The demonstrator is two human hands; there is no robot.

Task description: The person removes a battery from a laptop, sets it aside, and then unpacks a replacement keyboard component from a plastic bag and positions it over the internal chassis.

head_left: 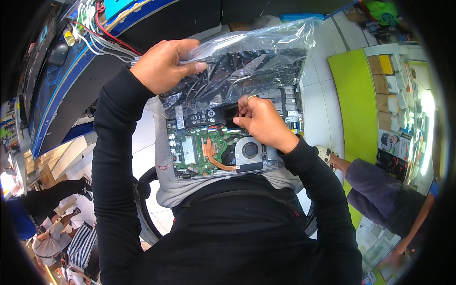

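An opened laptop (183,168) rests across my lap, its green circuit board (195,142), copper heat pipe (210,153), round fan (249,149) and black battery (199,118) exposed. My left hand (166,64) grips the edge of a clear plastic bag (280,40) between thumb and fingers at the laptop's far left. The crinkled bag spreads over the laptop's far part; a dark surface shows through it. Close above the battery's middle, my right hand (256,118) is closed in a pinch beside a small black square piece (231,115). Whatever its fingertips hold is hidden.
At the far left, a blue-edged counter (59,102) carries loose white and red cables (90,33). A green panel (349,118) stands to the right beside shelves. Another person's legs (375,190) are close on the right; other people are at the lower left.
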